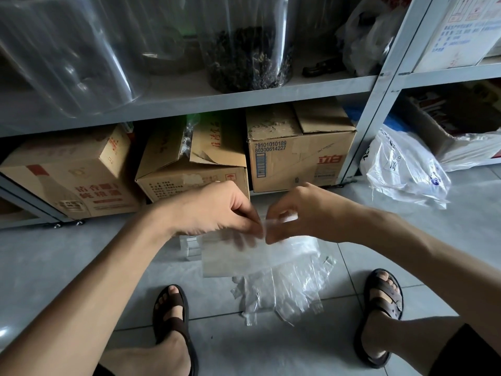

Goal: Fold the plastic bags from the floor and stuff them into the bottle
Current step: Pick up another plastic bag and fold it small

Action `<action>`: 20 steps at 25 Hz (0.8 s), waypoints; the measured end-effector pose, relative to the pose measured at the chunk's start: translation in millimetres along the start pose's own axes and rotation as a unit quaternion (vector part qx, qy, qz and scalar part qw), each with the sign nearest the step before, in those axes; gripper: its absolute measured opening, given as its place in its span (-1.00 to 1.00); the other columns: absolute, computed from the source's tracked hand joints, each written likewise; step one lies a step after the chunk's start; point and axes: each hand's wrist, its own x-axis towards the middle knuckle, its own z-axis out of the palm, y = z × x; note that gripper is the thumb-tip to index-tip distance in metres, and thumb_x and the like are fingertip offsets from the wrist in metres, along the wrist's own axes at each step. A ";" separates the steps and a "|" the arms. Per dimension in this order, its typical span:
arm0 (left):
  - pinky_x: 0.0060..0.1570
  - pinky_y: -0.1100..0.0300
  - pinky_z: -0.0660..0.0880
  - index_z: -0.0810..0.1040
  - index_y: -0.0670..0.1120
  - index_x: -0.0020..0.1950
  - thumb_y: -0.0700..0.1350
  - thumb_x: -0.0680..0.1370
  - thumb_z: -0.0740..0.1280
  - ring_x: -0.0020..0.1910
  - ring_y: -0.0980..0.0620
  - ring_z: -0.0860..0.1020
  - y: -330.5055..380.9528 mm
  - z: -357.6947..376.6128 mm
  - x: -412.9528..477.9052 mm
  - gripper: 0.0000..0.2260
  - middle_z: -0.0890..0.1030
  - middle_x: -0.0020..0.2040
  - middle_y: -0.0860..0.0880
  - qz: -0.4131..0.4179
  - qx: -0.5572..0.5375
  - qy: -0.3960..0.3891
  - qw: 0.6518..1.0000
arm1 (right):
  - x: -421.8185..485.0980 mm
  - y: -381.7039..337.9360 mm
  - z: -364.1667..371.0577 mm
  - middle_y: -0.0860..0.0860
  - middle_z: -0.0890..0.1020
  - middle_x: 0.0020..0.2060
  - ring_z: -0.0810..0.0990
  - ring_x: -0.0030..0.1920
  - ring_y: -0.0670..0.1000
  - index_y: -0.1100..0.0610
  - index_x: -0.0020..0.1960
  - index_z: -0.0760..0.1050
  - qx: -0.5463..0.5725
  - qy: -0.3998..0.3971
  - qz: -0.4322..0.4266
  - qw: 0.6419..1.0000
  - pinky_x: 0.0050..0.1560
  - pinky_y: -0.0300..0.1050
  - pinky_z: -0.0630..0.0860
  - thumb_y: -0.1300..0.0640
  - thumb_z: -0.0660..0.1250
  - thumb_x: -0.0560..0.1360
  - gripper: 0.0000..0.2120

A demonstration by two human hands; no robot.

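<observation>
Grey tiled floor fills the lower frame, seen from above by a person crouching in brown sandals. Across the upper half runs a grey metal shelf, with three worn cardboard boxes under its lowest board and a clear jar of dark dried material on top.

At the centre of the frame both bare arms reach forward and the hands meet. The left hand has its fingers curled, thumb and fingertips pinching the top edge of a clear plastic bag. The right hand, just beside it, pinches the same edge, its fingers bent inward. The bag hangs down from the two hands as a flat, cloudy sheet, its lower edge just above the floor.

Below and right of it, between the feet, crumpled clear bags lie on the tiles. At the right of the frame, a white printed plastic bag sits on the floor by the shelf post.
</observation>
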 end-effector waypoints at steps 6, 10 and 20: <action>-0.04 0.12 0.59 0.72 -0.21 -0.01 -0.17 0.52 0.45 -0.19 -0.06 0.71 -9.0 -7.0 -9.9 -0.86 0.74 -0.17 -0.10 -0.005 -0.043 0.004 0.999 | -7.7 7.7 -13.5 -0.20 0.70 -0.28 0.64 -0.24 -0.23 -0.15 -0.23 0.64 0.132 0.050 0.008 0.990 -0.15 -0.37 0.50 0.06 0.48 0.42 -0.89; -0.24 0.27 0.45 0.73 -0.18 -0.04 -0.04 0.38 0.50 -0.32 0.04 0.53 -13.4 -10.7 -14.8 -0.73 0.70 -0.21 -0.18 -0.028 -0.069 0.044 0.996 | -11.2 20.2 -26.3 -0.11 0.71 -0.28 0.61 -0.25 -0.23 -0.01 -0.21 0.67 0.198 0.126 0.029 0.972 -0.15 -0.41 0.48 0.19 0.46 0.47 -0.86; -0.33 0.30 0.52 0.72 -0.17 0.03 -0.17 0.43 0.48 -0.30 0.03 0.59 -16.8 -14.5 -15.1 -0.81 0.70 -0.16 -0.22 -0.047 -0.161 0.022 0.986 | -13.4 28.4 -32.8 -0.16 0.63 -0.30 0.50 -0.28 -0.22 0.00 -0.12 0.65 0.216 0.214 0.062 0.951 -0.24 -0.41 0.40 0.21 0.41 0.53 -0.86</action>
